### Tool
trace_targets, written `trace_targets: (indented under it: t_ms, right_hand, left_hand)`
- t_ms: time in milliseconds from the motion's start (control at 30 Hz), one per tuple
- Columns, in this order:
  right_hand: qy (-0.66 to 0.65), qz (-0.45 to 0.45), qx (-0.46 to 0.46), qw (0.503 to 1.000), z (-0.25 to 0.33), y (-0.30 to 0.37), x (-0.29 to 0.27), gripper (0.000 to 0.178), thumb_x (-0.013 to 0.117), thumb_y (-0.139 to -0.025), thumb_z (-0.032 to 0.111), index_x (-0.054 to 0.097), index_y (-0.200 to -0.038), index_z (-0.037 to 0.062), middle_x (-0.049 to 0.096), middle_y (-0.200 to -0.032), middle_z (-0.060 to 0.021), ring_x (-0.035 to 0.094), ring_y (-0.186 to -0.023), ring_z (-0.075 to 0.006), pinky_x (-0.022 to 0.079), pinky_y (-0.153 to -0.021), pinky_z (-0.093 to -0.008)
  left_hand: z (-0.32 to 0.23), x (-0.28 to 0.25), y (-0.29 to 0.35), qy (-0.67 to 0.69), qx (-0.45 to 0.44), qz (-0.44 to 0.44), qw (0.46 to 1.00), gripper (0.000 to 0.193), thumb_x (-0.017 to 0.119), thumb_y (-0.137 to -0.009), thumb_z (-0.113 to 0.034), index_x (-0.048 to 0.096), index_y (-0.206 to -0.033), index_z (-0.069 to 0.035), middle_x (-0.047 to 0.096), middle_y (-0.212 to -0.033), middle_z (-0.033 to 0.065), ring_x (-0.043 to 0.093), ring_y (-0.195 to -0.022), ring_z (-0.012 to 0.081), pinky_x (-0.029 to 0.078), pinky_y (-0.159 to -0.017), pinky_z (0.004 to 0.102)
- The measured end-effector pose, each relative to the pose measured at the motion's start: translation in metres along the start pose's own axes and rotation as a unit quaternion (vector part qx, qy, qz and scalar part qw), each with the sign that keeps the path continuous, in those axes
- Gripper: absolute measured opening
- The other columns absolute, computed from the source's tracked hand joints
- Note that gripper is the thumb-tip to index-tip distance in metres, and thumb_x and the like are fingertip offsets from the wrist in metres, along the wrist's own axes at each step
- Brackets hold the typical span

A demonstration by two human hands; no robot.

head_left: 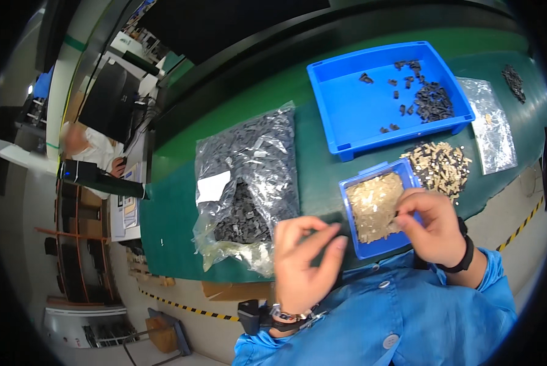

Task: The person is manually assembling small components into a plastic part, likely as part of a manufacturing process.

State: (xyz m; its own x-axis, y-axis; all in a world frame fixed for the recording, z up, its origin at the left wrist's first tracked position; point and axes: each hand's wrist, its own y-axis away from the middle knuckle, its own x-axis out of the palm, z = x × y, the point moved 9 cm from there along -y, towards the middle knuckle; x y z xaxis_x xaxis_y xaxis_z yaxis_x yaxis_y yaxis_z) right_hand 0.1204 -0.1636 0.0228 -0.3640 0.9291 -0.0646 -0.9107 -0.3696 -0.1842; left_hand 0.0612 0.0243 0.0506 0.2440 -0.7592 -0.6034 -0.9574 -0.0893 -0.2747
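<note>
My right hand [432,224] is over the right side of a small blue bin [377,249], thumb and forefinger closed together at the edge of the flat gold-coloured metal pieces [371,204] filling it. A tiny dark bit shows at those fingertips, too small to name. Left of the bin, my left hand [304,262] is raised above the green mat with thumb and forefinger drawn close. Whatever lies between them is too small to make out. Beside this hand rests a large clear plastic bag [249,165] of small black parts, its mouth toward me.
A large blue tray [359,116] holding loose black parts stands at the back. Right of the small bin lies a pile of mixed gold and black pieces [441,169], near a flat clear bag [493,131] and a black heap [514,83]. Another person [96,149] sits far left.
</note>
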Motion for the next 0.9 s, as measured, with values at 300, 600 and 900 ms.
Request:
trace_targets:
  t_ms: [300, 600, 900]
  right_hand:
    - [0.076, 0.006, -0.022, 0.997, 0.007, 0.000, 0.000, 0.007, 0.064, -0.080, 0.000, 0.058, -0.082, 0.0005, 0.059, -0.077, -0.0099, 0.058, -0.069, -0.0202, 0.045, -0.065, -0.0295]
    - [0.102, 0.053, -0.046, 0.992, 0.010, 0.001, 0.018, 0.009, 0.068, -0.078, 0.002, 0.060, -0.082, 0.0005, 0.061, -0.075, -0.0106, 0.061, -0.069, -0.0227, 0.047, -0.064, -0.0311]
    - [0.079, 0.062, -0.078, 0.992, 0.019, -0.002, 0.023, 0.012, 0.069, -0.079, 0.004, 0.062, -0.087, 0.0000, 0.063, -0.079, -0.0116, 0.063, -0.074, -0.0257, 0.049, -0.066, -0.0324]
  left_hand:
    - [0.091, -0.083, -0.002, -0.367, -0.037, -0.158, 0.916, 0.011, 0.070, -0.076, -0.004, 0.072, -0.086, -0.001, 0.065, -0.088, 0.0143, 0.059, -0.087, 0.0327, 0.046, -0.079, 0.0407]
    - [0.115, -0.079, -0.016, -0.415, -0.075, -0.160, 0.892, 0.007, 0.070, -0.075, -0.007, 0.070, -0.078, 0.000, 0.067, -0.088, 0.0163, 0.060, -0.087, 0.0342, 0.046, -0.081, 0.0424]
    - [0.074, -0.054, 0.014, 0.230, -0.101, -0.206, 0.946, 0.005, 0.064, -0.087, 0.001, 0.064, -0.088, 0.006, 0.068, -0.088, 0.0142, 0.062, -0.071, 0.0150, 0.049, -0.067, 0.0246]
